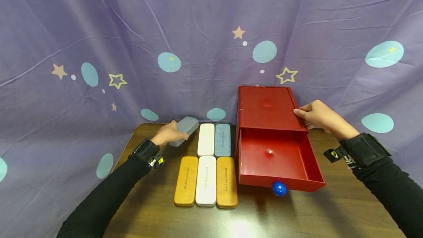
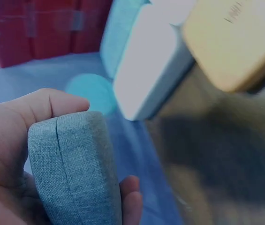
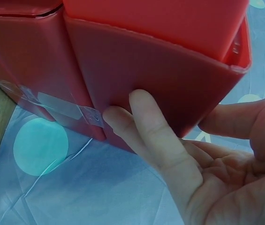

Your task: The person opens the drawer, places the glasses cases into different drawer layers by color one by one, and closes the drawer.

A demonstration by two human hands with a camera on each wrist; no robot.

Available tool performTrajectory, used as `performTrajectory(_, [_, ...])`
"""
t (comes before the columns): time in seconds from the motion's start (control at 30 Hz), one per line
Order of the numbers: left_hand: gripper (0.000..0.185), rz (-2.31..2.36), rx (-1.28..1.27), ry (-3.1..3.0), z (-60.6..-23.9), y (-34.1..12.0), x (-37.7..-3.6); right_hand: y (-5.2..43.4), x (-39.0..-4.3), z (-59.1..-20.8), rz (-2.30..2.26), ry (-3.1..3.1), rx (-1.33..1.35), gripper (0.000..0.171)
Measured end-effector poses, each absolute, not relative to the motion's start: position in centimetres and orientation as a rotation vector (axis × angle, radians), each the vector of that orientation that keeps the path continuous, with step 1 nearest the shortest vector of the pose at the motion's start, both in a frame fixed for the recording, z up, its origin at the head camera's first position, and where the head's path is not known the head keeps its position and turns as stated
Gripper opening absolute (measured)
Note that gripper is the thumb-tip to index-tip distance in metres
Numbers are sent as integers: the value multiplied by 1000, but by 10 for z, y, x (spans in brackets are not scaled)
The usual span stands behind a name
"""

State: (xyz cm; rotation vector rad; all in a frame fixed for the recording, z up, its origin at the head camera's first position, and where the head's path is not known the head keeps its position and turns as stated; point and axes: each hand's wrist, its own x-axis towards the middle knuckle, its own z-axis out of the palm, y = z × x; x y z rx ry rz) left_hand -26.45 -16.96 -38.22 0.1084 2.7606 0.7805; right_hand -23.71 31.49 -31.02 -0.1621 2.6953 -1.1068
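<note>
My left hand (image 1: 168, 134) grips a grey-blue fabric case (image 1: 185, 129) and holds it tilted above the table's back left; the left wrist view shows the case (image 2: 73, 168) between thumb and fingers. My right hand (image 1: 318, 116) rests against the right side of a red drawer box (image 1: 267, 107), thumb on its top edge, fingers (image 3: 141, 126) flat on the red wall. Its drawer (image 1: 275, 164) is pulled out and empty, with a blue knob (image 1: 279, 188) in front.
Several cases lie in rows on the brown table (image 1: 297, 216): white (image 1: 206, 139) and blue-grey (image 1: 223, 140) behind, yellow (image 1: 186, 181), white (image 1: 205, 181) and yellow (image 1: 226, 182) in front. A purple star-printed cloth (image 1: 165, 28) hangs behind.
</note>
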Motion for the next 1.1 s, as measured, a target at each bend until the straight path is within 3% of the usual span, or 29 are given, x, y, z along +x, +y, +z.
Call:
performTrajectory(0.43, [85,860,244,2922,-328,-137,-245,315,-236,-309,-1094,2717,-160,48])
performTrajectory(1.1, [83,885,746,2983,-281,-56,-201,314,-234,-311,-1102,2720,-180,48])
